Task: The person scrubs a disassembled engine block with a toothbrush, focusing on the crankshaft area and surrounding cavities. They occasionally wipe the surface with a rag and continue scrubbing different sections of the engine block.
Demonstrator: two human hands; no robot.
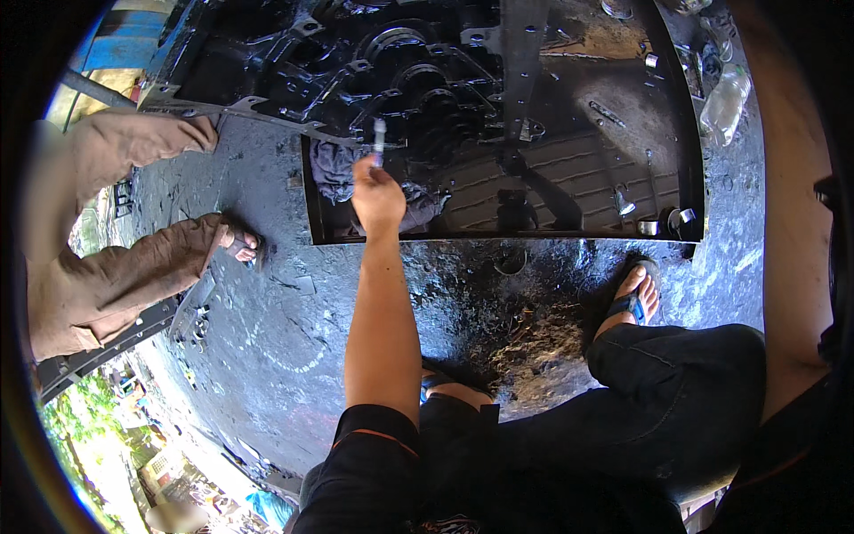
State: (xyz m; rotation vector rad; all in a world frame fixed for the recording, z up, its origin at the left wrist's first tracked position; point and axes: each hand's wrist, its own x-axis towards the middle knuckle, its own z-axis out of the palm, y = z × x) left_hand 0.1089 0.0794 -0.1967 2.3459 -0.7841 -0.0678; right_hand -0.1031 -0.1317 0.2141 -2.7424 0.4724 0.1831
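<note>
A: The small metal tool, a slim bright rod, stands nearly upright just above centre-left of the frame, sticking up out of the left hand.

B: So the hand is clamped on it?

A: Yes, the fingers are curled around its lower end, with the bare forearm running up from the bottom of the frame. The tip sits over the edge of the black engine block that fills the upper middle.

B: And the right hand?

A: An arm runs along the right edge of the frame, but its hand is outside the picture, so I cannot tell how it stands.

B: What lies under the tool?

A: A grey rag, just left of the hand, lying in a shallow black tray that also holds small metal parts toward its right side.

B: Anything else nearby?

A: A clear plastic bottle at the upper right, a foot in a blue sandal right of centre on the oily ground, and another person's tan trouser legs at the left.
</note>
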